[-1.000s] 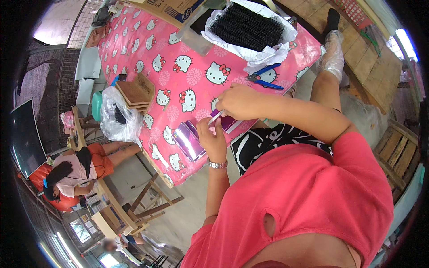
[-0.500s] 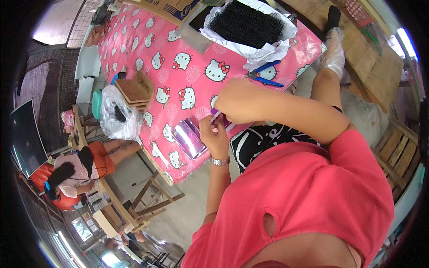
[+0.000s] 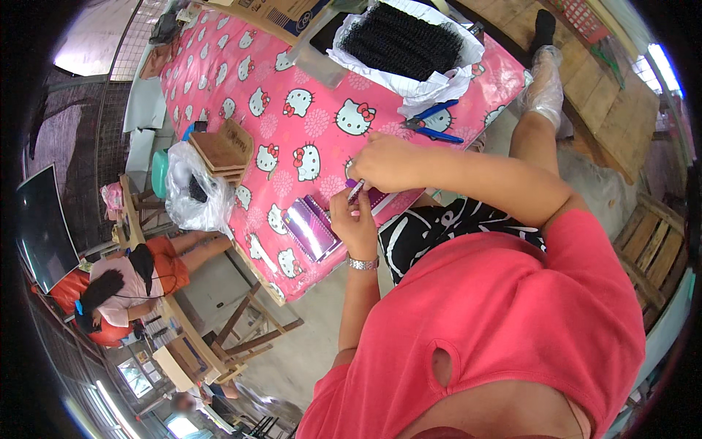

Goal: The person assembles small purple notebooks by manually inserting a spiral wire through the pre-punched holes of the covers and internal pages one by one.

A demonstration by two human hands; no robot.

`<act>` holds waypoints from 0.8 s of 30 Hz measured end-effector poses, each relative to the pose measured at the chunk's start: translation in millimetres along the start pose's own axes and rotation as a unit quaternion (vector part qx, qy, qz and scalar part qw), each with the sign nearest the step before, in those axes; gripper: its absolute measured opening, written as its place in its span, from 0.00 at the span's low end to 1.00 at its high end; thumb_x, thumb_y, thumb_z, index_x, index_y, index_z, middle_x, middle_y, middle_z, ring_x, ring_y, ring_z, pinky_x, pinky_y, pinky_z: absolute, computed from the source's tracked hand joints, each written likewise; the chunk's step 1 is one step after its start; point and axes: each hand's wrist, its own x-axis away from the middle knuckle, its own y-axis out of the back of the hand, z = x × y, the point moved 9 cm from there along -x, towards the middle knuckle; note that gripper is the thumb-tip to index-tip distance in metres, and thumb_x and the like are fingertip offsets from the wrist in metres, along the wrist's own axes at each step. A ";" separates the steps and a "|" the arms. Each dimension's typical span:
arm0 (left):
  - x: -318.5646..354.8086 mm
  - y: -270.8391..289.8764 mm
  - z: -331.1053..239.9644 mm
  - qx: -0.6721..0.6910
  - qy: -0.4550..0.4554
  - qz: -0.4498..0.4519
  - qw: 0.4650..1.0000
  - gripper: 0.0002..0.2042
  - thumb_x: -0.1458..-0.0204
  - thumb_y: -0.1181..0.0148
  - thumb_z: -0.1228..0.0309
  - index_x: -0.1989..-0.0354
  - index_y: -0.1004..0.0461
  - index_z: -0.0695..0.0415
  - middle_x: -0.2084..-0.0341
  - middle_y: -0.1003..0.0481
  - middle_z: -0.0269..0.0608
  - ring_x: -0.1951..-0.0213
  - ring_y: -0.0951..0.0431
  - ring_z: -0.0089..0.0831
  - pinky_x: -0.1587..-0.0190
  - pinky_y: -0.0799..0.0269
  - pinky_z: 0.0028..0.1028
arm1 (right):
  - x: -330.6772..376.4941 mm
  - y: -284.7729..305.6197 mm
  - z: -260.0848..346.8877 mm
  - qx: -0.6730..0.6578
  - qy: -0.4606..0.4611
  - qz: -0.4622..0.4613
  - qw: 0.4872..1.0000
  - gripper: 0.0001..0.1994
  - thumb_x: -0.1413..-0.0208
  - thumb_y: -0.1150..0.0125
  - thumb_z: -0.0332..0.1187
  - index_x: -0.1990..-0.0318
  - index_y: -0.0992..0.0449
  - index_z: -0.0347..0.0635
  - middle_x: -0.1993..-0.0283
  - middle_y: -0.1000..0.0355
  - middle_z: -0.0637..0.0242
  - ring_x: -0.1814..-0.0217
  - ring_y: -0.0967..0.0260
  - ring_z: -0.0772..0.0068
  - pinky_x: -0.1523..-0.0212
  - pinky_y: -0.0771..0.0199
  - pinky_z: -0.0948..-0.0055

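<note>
My left hand [image 3: 352, 225], with a metal-band watch at the wrist, pinches a small slim purple-and-white piece [image 3: 355, 192] at the table's near edge. Its exact kind is too small to tell. My right hand [image 3: 386, 164] is curled just above the piece's upper end, fingertips mostly hidden, so what it grips does not show. Under the hands lies a flat purple sheet or packet [image 3: 376, 199], partly covered. Left of my left hand rests a stack of shiny purple packets [image 3: 311, 228].
Blue-handled pliers [image 3: 436, 122] lie beyond my right hand. Farther back, curly black hair [image 3: 401, 40] sits on white paper [image 3: 428, 95] beside a cardboard box [image 3: 274, 16]. Brown boards [image 3: 219, 150] and a clear plastic bag [image 3: 194, 194] stand at left. A person [image 3: 121, 285] works at another table.
My right hand has shifted slightly, its wrist a little lower. The small piece between my hands has tilted and shows more of its patterned side. The stack of packets stays put.
</note>
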 end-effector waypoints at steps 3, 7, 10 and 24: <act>-0.6 1.5 5.1 0.024 0.010 0.004 1.000 0.10 0.46 0.34 0.72 0.60 0.26 0.64 0.68 0.26 0.41 0.73 0.26 0.25 0.72 0.29 0.24 | -1.8 4.2 4.9 0.024 -0.004 0.098 0.995 0.07 0.52 0.39 0.36 0.72 0.19 0.44 0.69 0.22 0.61 0.67 0.24 0.59 0.58 0.32 0.56; -0.6 1.9 2.8 0.014 -0.005 0.002 1.000 0.08 0.47 0.36 0.76 0.61 0.26 0.65 0.67 0.26 0.42 0.72 0.25 0.26 0.71 0.28 0.24 | 1.9 29.2 21.8 0.025 0.005 0.085 0.996 0.09 0.53 0.38 0.38 0.75 0.20 0.42 0.75 0.24 0.58 0.68 0.25 0.56 0.54 0.32 0.57; -0.5 -3.1 0.7 0.004 -0.016 0.013 1.000 0.07 0.48 0.37 0.79 0.62 0.26 0.66 0.67 0.26 0.42 0.70 0.25 0.27 0.71 0.28 0.24 | -1.6 -7.0 11.2 0.028 -0.031 0.163 0.986 0.09 0.57 0.37 0.37 0.76 0.20 0.41 0.77 0.25 0.58 0.71 0.25 0.56 0.59 0.29 0.58; 2.0 -0.7 4.5 0.036 0.009 0.012 0.999 0.09 0.52 0.36 0.80 0.62 0.24 0.64 0.69 0.26 0.43 0.73 0.27 0.33 0.71 0.31 0.30 | -1.2 -6.5 16.0 0.012 0.010 0.136 0.991 0.07 0.52 0.40 0.35 0.74 0.19 0.46 0.75 0.24 0.63 0.70 0.25 0.59 0.55 0.34 0.58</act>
